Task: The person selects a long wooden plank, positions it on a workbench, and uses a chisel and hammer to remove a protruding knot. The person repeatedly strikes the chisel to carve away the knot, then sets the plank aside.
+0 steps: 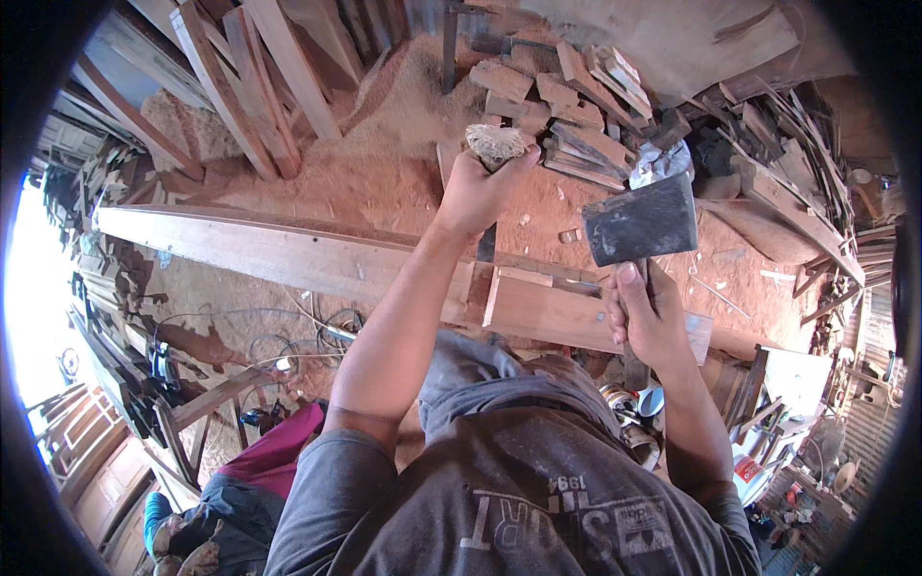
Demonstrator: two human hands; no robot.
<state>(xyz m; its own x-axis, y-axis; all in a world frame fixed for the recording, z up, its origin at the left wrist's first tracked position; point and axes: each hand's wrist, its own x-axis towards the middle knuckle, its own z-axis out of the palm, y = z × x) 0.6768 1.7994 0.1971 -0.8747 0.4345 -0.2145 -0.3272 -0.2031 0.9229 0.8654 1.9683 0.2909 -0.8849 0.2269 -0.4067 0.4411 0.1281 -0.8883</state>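
Note:
My left hand (pixel 477 197) is closed around a chisel (pixel 497 144) held upright; its pale wooden handle end is frayed and spread. Beneath that fist, a dark blade-like strip runs down to the timber. In my right hand (pixel 645 312) is a mallet (pixel 641 221) with a dark, blocky head, raised to the right of the chisel. Its handle passes down through my fingers. A long wooden beam (pixel 259 245) lies crosswise in front of me. A shorter squared timber (pixel 552 309) is below my right hand, close to my body.
Offcuts (pixel 576 115) are piled on the sawdust-covered ground ahead. Planks (pixel 254 91) lean at the far left, and a wood stack (pixel 797 182) stands at the right. Cables (pixel 279 350) lie left of me. Cans (pixel 634 422) sit beside my right arm.

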